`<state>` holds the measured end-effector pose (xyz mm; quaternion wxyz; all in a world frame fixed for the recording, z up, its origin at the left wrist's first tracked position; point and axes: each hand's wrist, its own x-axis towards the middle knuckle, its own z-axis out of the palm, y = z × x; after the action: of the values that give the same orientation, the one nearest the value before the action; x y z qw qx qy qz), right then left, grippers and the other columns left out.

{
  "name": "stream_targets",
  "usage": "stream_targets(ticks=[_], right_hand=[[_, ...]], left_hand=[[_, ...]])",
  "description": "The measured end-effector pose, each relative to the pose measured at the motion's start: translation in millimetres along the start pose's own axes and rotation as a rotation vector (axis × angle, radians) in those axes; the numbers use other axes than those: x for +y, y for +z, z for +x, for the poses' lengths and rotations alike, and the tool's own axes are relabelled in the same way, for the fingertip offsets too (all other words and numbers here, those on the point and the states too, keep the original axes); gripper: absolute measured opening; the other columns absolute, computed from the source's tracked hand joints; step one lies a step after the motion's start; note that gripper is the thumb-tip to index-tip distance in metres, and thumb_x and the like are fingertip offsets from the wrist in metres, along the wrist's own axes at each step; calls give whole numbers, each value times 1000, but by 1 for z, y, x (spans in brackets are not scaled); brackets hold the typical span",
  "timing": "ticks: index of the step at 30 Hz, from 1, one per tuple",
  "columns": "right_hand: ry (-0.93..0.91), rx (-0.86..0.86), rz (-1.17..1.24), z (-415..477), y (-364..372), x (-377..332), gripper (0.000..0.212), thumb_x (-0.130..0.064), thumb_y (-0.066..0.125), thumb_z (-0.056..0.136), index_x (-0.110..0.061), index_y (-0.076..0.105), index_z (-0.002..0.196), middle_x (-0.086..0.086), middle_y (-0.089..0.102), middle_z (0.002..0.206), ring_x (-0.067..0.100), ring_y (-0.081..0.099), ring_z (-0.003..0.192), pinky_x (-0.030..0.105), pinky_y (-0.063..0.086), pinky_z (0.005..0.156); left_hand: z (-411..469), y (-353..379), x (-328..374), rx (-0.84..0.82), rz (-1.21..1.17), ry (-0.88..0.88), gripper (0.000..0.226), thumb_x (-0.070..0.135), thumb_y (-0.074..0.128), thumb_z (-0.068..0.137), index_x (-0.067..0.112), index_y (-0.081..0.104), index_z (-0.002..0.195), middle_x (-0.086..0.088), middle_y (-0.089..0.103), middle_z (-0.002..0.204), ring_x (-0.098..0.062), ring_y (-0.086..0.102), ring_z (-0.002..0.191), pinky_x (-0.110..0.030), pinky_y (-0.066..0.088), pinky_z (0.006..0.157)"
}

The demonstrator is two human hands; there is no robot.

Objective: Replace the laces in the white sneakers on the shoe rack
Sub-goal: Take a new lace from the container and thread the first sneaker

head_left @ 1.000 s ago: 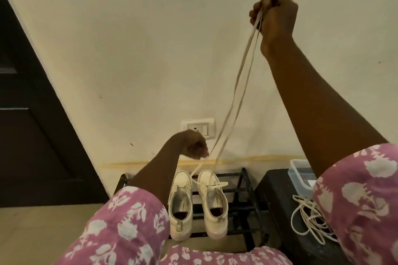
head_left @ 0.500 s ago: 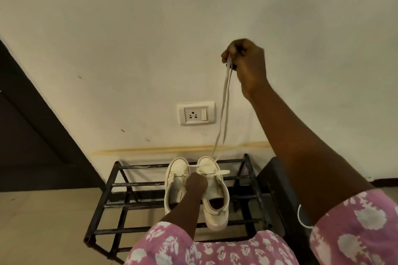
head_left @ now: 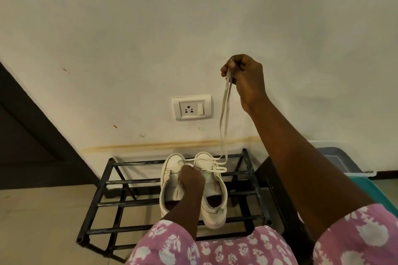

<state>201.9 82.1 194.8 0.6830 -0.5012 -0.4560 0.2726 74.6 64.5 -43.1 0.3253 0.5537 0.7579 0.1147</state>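
My right hand [head_left: 243, 79] is raised well above the black metal-bar shoe rack [head_left: 103, 202], with thumb and curled fingers pinching both strands of the flat cream shoelace [head_left: 224, 118] together. From that pinch the shoelace drops almost straight down, leaning slightly left, to the toe end of the right-hand white canvas sneaker [head_left: 216, 196], where it crosses the front eyelets in loose bars. So the shoe lies below and a little left of my grip, and the shoelace's long axis is close to vertical. My left hand [head_left: 191, 180] is the nearer one. It rests on that shoe's throat, beside the left-hand white canvas sneaker [head_left: 171, 185]. Its fingertips are hidden, so I cannot tell whether they pinch or only press. Both sneakers lie lengthwise away from me on the rack's top bars, toes toward the pale wall [head_left: 129, 49] and open heels toward me. I judge the next pull should run upward along the strands while my left hand steadies the shoe.
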Motion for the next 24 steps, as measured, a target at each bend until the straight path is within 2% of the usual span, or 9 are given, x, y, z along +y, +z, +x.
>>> stream_targets(ticks=[2, 4, 8, 10, 12, 14, 16, 19, 24], right_hand=[[-9, -1, -1, 3, 0, -2, 32, 16, 37, 86, -9, 52, 71, 12, 54, 75, 6, 58, 59, 15, 48, 62], [-8, 0, 3, 5, 1, -5, 33, 17, 37, 85, -9, 52, 70, 12, 54, 75, 7, 58, 59, 15, 48, 62], [-27, -7, -9, 15, 5, -24, 34, 19, 35, 82, -8, 50, 69, 12, 53, 74, 7, 57, 57, 17, 49, 61], [-65, 2, 9, 26, 9, -46, 35, 21, 33, 81, -8, 49, 68, 12, 52, 72, 7, 56, 54, 19, 49, 60], [-125, 14, 22, 41, 14, -75, 36, 21, 30, 79, -8, 46, 65, 11, 50, 68, 9, 55, 52, 20, 48, 56], [-182, -1, 48, 55, 18, -111, 36, 18, 30, 82, -8, 46, 64, 12, 51, 66, 10, 55, 51, 20, 47, 54], [-253, -30, 38, 65, 20, -147, 37, 16, 28, 84, -9, 46, 62, 11, 52, 65, 12, 56, 52, 21, 46, 53], [-306, -38, 13, 75, 20, -195, 36, 11, 29, 82, -12, 47, 61, 6, 56, 62, 14, 57, 55, 23, 44, 55], [-350, 19, -7, 82, 18, -259, 36, 10, 29, 83, -12, 47, 61, 7, 55, 65, 11, 57, 53, 20, 45, 52]], left_hand=[[-2, -2, 1, 3, -76, -30, 33, 21, 44, 98, 1, 49, 123, -14, 56, 127, -29, 53, 120, -33, 44, 93], [-2, -4, 1, -12, -171, -60, 32, 16, 44, 98, -1, 47, 124, -16, 55, 127, -31, 53, 120, -33, 43, 89], [2, -6, 0, -73, -288, -65, 31, 19, 43, 98, -2, 53, 119, -20, 60, 121, -34, 55, 114, -38, 42, 94], [9, -8, 1, -113, -264, -46, 31, 19, 44, 98, -3, 57, 116, -20, 61, 118, -33, 56, 113, -35, 43, 93], [10, -19, 8, -144, -347, -23, 26, 15, 51, 94, -3, 64, 108, -19, 65, 111, -32, 60, 107, -33, 45, 90], [6, -35, 16, -156, -471, 15, 18, 7, 51, 92, 3, 69, 93, -9, 70, 84, -26, 62, 89, -28, 43, 80], [3, -50, 27, -179, -621, 49, 29, -4, 48, 91, 9, 63, 69, 1, 60, 56, -17, 57, 63, -23, 44, 66], [-6, -80, 48, -152, -766, 125, 34, -13, 41, 87, 6, 53, 61, -6, 56, 59, -11, 58, 44, -12, 45, 43], [-33, -144, 95, -143, -706, 387, 35, -18, 41, 82, 5, 55, 59, -5, 57, 61, -16, 56, 56, -13, 42, 42]])
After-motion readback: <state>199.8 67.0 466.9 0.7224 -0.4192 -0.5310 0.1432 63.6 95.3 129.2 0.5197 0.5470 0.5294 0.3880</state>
